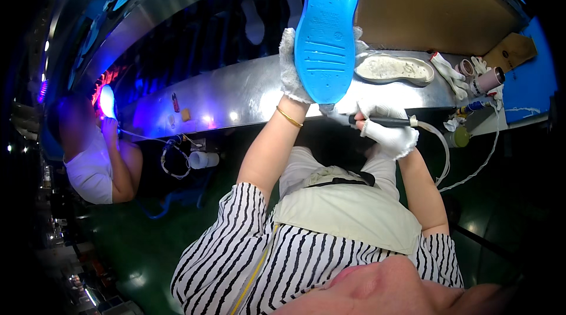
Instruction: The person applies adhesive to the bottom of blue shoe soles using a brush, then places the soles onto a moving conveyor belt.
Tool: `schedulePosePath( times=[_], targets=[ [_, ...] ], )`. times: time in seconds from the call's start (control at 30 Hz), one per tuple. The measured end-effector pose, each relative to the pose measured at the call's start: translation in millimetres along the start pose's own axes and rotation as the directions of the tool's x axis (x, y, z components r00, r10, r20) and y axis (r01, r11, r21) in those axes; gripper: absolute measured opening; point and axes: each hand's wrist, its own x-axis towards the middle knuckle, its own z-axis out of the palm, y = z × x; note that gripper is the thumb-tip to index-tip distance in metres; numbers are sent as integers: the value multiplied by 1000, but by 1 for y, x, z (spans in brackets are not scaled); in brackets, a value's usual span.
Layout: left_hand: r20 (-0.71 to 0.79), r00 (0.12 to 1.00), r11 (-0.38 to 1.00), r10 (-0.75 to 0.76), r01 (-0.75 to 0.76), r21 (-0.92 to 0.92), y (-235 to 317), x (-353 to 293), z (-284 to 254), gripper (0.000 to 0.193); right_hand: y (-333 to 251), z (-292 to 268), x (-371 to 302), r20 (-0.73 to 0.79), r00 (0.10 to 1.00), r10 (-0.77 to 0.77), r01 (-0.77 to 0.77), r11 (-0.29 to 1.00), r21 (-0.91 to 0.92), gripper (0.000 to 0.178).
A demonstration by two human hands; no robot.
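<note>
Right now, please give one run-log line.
Left hand: holds blue sole-shaped piece; right hand: holds black-handled tool near piece's lower end; white sole: on table

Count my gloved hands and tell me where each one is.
2: the left hand behind the blue sole, partly hidden by it; the right hand below and to the right, holding the black tool.

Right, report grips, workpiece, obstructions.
Left grip holding blue shoe sole. Right grip on black-handled tool, its tip at sole's near end. Off-white shoe sole to the right, apparently clear.
</note>
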Motion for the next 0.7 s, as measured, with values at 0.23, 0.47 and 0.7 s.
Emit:
schedulePosePath(
  times=[0.23, 0.47, 0.7],
  targets=[
    [-52, 988, 989, -145, 146, 16, 4, 2, 8, 76, -14, -10, 14, -33, 933, -359, 356, 933, -56, 16],
    [-255, 923, 916, -288, 343, 209, 5, 15, -7, 71, -17, -5, 27, 152, 919, -365, 394, 876, -278, 21],
    [-533, 819, 823, -215, 445, 353, 11, 14, -18, 53, -22, -29, 30, 226, 974, 26, 12, 986, -164, 13]
  ],
)
